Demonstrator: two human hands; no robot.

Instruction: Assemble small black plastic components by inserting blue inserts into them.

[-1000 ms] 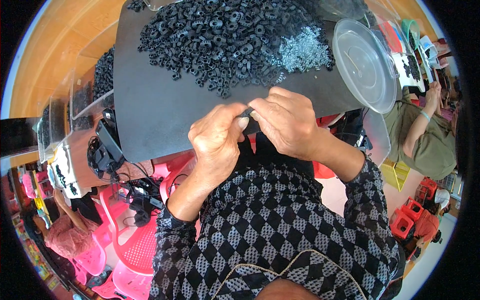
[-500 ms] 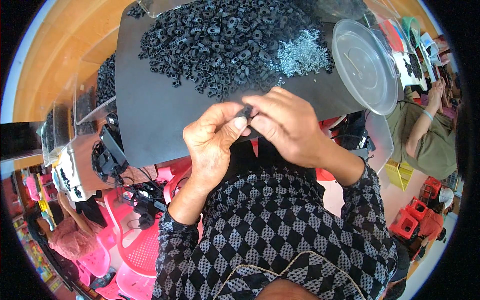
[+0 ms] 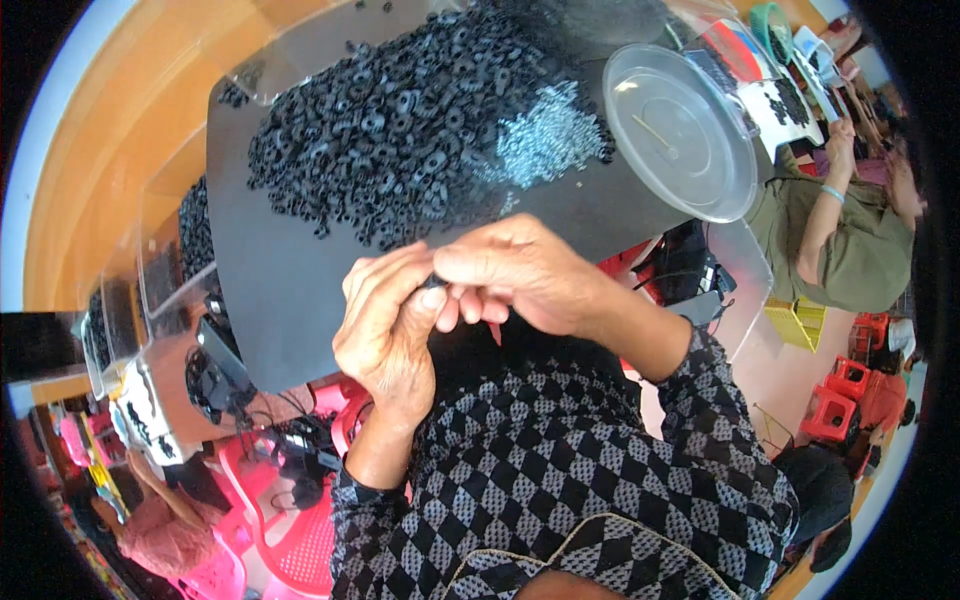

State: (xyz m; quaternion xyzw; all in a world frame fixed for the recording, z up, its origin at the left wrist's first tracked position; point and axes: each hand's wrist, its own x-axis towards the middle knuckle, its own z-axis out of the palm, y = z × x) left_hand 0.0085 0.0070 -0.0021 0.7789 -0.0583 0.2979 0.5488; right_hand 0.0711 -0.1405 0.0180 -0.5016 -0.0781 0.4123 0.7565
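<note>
My left hand (image 3: 388,335) pinches a small black plastic part (image 3: 433,283) between thumb and fingers, just off the near edge of the dark table (image 3: 265,300). My right hand (image 3: 530,275) closes on the same part from the other side, its thumb and index finger meeting over it. Most of the part is hidden by the fingers. Beyond my hands lies a large pile of small black plastic pieces (image 3: 370,145), many with holes. At its right side sits a heap of tiny silvery metal pieces (image 3: 550,135), which look like springs.
A round clear plastic lid (image 3: 695,175) with a thin pale stick (image 3: 655,133) on it lies at the table's right. Clear bins of black pieces (image 3: 195,235) stand left. Pink chairs (image 3: 300,530) are below left. A person in green (image 3: 850,245) sits at the right.
The view has shifted, so the table contents appear further left. My right fingers have moved over the black part, covering more of it. Both hands stay together.
</note>
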